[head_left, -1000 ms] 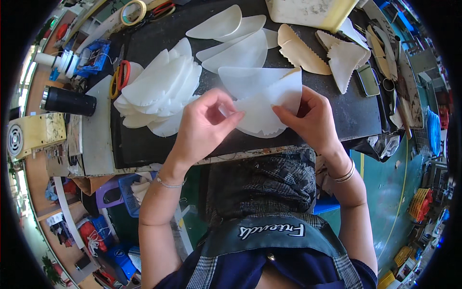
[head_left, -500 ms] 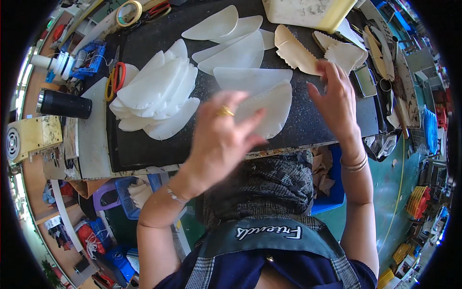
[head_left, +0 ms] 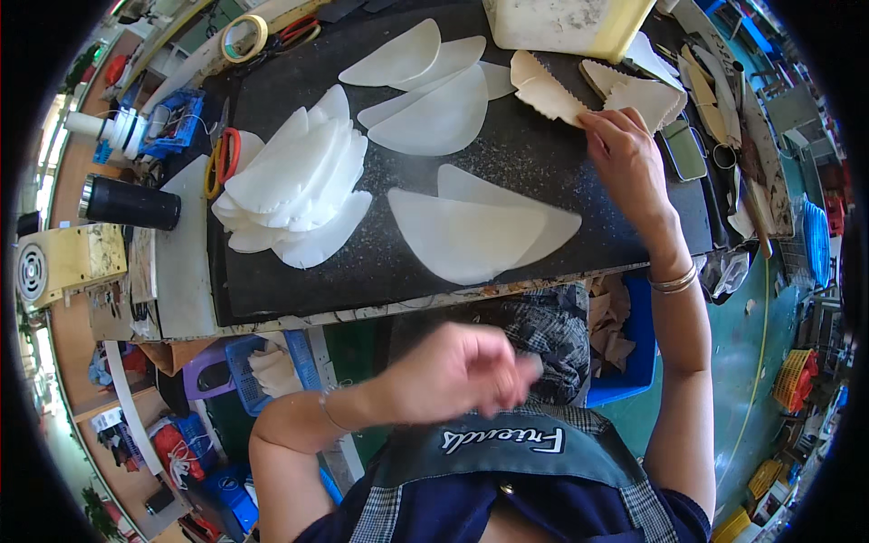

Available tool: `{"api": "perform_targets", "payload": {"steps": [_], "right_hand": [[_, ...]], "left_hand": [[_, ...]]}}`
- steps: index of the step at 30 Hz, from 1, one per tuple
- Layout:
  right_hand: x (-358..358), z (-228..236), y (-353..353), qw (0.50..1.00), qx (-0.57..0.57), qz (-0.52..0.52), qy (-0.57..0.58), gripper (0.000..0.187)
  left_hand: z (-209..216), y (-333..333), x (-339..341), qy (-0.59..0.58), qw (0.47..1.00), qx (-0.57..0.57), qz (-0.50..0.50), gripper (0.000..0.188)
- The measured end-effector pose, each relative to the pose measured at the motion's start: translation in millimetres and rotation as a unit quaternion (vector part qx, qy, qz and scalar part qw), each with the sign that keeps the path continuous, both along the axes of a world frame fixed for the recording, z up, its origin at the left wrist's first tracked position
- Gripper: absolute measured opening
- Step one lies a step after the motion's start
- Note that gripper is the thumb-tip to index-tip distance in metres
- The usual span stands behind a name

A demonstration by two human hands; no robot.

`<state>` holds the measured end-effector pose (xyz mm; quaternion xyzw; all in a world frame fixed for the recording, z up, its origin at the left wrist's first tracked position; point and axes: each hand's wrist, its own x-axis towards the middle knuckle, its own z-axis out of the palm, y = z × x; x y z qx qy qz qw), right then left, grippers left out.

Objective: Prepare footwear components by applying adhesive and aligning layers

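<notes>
My right hand (head_left: pixel 626 154) pinches the lower right tip of a curved beige piece (head_left: pixel 545 88) with a scalloped edge; its material is uncertain. A second beige scalloped piece (head_left: pixel 644 101) lies just beyond the knuckles. My left hand (head_left: pixel 462 373) is off the table, above my lap, its fingers curled and smeared by motion. Two overlapping white half-round sheets (head_left: pixel 466 237) rest near the front edge of the black mat (head_left: pixel 308 294). Farther back lie several more half-round sheets (head_left: pixel 434 113). At the left is a heaped stack of white sheets (head_left: pixel 294 176) with notched edges.
Scissors with red and yellow handles (head_left: pixel 223 161) sit beside the stack. At the left stands a black flask (head_left: pixel 131 201); a tape roll (head_left: pixel 244 38) lies at the back left. A white container (head_left: pixel 561 25) occupies the back, tools (head_left: pixel 724 109) the right edge. Below hangs a blue bin (head_left: pixel 634 362).
My left hand has drawn back from the mat to above my lap. My right hand has closed on the beige piece's tip. The two front sheets now lie lower and overlap differently.
</notes>
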<state>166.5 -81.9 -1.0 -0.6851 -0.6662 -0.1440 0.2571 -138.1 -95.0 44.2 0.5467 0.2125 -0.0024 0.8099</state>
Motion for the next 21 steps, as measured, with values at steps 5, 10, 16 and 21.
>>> {"api": "perform_targets", "payload": {"steps": [5, 10, 16, 21], "right_hand": [[6.3, 3.7, -1.9, 0.999, 0.008, -0.018, 0.036, 0.01], [-3.4, 4.0, -8.2, 0.981, -0.018, -0.054, 0.183, 0.008], [-14.4, 22.8, -29.8, 0.914, -0.027, -0.003, 0.404, 0.014], [-63.0, 62.5, -70.8, 0.765, -0.198, 0.024, 0.613, 0.017]], "left_hand": [[-0.2, 28.7, 11.6, -0.027, 0.688, 0.722, 0.07, 0.049], [-21.3, 9.7, 24.0, 0.08, 0.673, 0.733, 0.057, 0.059], [-2.8, 38.9, 58.0, -0.025, 0.831, 0.527, 0.177, 0.054], [7.0, 47.1, 76.3, -0.116, 0.922, 0.127, 0.346, 0.024]]}}
